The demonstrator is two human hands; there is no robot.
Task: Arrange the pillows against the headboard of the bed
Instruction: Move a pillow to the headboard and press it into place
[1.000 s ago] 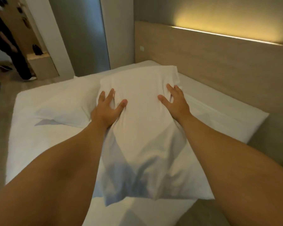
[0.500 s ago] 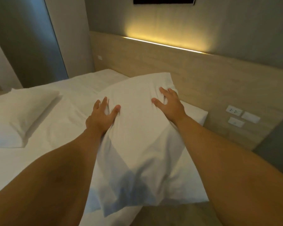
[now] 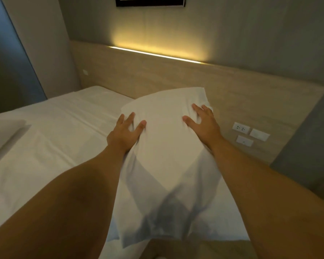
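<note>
Gripping a white pillow point(image 3: 166, 146) are both hands point(image 3: 123, 135).

Grey wall point(image 3: 251, 30), warm light strip point(image 3: 155, 55) below it; black picture frame point(image 3: 150, 1) above strip; white sockets point(image 3: 240, 127) lower right of strip.

Dim room, warm glow from light strip point(image 3: 153, 54) above headboard point(image 3: 157, 79). Forearm shadows cross pillow point(image 3: 166, 165). Soft focus, wide-angle bending at edges.

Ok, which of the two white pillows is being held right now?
The white pillow near the wooden headboard, gripped by both hands; the other pillow lies untouched at far left.
</note>
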